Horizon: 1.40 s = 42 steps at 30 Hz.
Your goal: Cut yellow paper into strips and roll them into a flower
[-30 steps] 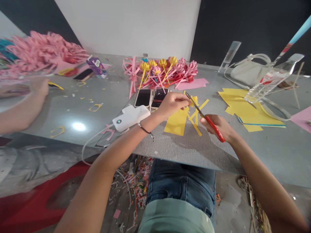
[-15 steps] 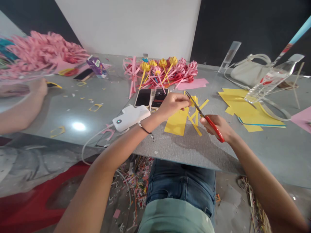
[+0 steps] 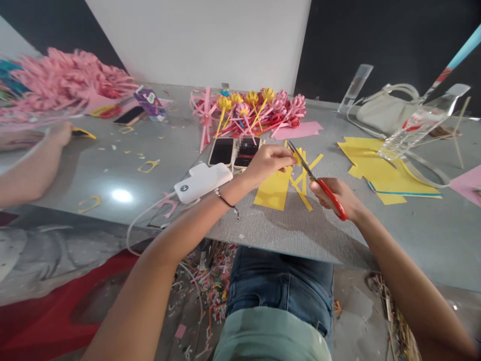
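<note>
My left hand (image 3: 271, 159) pinches a small yellow paper piece (image 3: 297, 156) above the table. In my right hand (image 3: 336, 197) are red-handled scissors (image 3: 330, 198), their blades pointing up and left beside that piece. Under and around the blades lie several yellow paper strips (image 3: 303, 196). A wider yellow sheet (image 3: 273, 190) rests below my left hand. Whether the blades touch the held paper cannot be made out.
Two phones (image 3: 221, 151) and a white power bank (image 3: 205, 181) with a cable lie left. Paper flowers (image 3: 246, 108) are behind. Yellow sheets (image 3: 376, 165), a bottle (image 3: 413, 128) and a white bag (image 3: 389, 110) stand right. Another person's arm (image 3: 35, 165) reaches in from the left.
My left hand has shifted very slightly; the scissors stay almost in the same place. The other person's hand at the far left has moved a little.
</note>
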Motion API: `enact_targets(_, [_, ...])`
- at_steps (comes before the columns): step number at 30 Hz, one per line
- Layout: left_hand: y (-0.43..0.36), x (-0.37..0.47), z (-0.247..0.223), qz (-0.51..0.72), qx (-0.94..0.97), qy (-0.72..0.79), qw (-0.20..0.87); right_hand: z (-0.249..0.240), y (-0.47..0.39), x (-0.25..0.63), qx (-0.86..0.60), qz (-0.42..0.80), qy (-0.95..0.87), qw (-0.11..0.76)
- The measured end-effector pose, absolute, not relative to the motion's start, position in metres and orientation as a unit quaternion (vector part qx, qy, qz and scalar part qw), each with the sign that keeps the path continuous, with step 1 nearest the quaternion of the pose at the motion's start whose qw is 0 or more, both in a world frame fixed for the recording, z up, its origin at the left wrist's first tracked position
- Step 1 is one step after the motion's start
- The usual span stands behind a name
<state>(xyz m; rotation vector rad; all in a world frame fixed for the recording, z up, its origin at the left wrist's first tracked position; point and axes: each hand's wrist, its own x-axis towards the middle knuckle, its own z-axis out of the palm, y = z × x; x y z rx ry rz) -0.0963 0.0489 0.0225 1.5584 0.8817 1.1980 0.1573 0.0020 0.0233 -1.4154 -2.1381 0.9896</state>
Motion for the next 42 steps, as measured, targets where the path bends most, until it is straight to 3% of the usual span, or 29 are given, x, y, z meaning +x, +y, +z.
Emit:
enact_targets(13, [0.053,-0.094,0.013,0.474,0.562,0.349,0.581,0.025,0.002,0.159,-0.497,0.363,-0.766,0.184])
enact_targets(42, [0.044,-0.087,0.016,0.486,0.572,0.373,0.545,0.014,0.004,0.160,-0.499,0.405,-0.732,0.225])
